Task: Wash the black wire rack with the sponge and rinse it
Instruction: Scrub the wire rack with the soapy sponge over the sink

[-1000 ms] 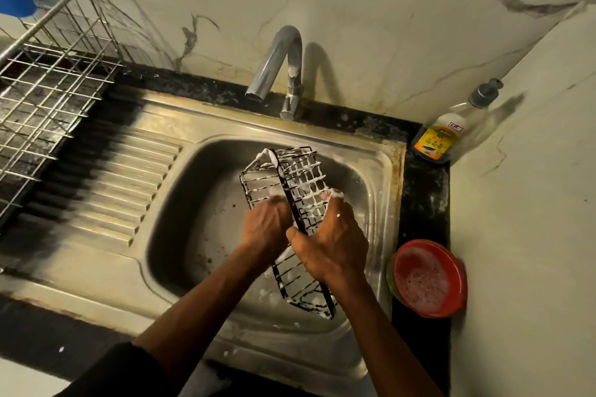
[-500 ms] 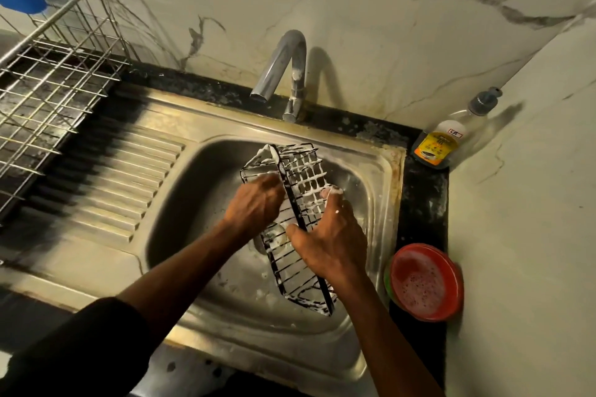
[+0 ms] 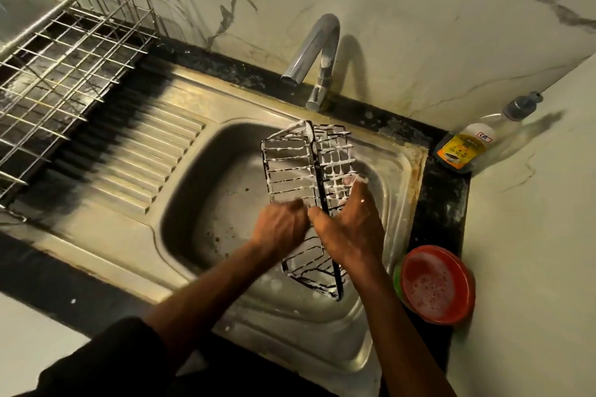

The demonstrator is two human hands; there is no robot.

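The black wire rack [image 3: 317, 177] stands on end in the sink [image 3: 403, 177]. Its near end is down on the steel floor and its far end is tipped toward the tap [image 3: 317, 51], with white suds along most of its wires. The right hand [image 3: 351, 229] grasps it about halfway up, thumb hooked over the thick black centre bar and foamy fingers wrapped round the right-hand panel. The left hand [image 3: 280, 226] meets the left panel just beside that thumb. It is motion-blurred and its fingers look curled, but the sponge is not visible — whether it sits inside that hand cannot be told.

The step looks like scrubbing, with rinsing yet to come, since no water runs from the tap. To do it well, the right hand should brace the rack firmly so it does not skate on wet steel. The scrubbing should follow each wire into the crossings and down to the near end, where less foam shows.

Room is tight on the right. The basin wall is close to the rack, and past the rim a red bowl [image 3: 433, 248] of foamy water sits on the dark desk [image 3: 442, 213], near the right forearm. A soap bottle [image 3: 464, 145] stands in the far right corner. To the left the basin is open, followed by the ribbed drainboard [image 3: 138, 155] and a silver dish rack [image 3: 64, 51] — the better side for turning the rack.
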